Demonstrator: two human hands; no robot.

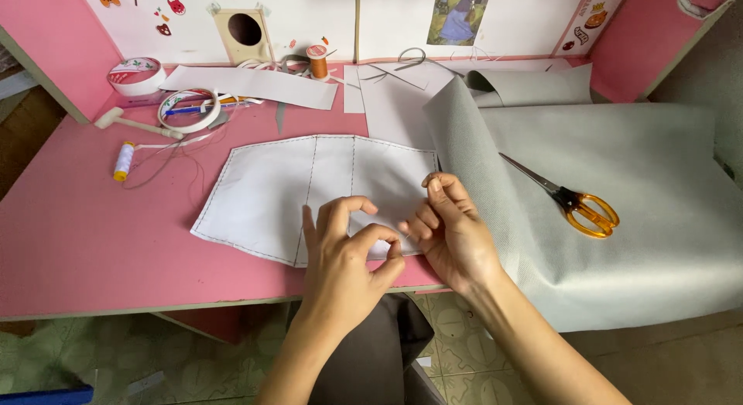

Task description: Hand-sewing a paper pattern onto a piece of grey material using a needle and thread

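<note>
Left hand [344, 254] pinching near edge of flat white stitched fabric panel [309, 192] on pink desk [93, 242] — right hand [449, 231] gripping its right edge, beside grey cloth sheet [619, 196]; bare desk leftward.

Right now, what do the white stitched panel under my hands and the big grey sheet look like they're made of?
White stitched panel: looks like thin matte fabric or paper-like interfacing, lying flat with dashed seam lines. Grey sheet: probably non-woven or fine-woven cloth, matte, fine surface texture, soft folds at its edge.
</note>
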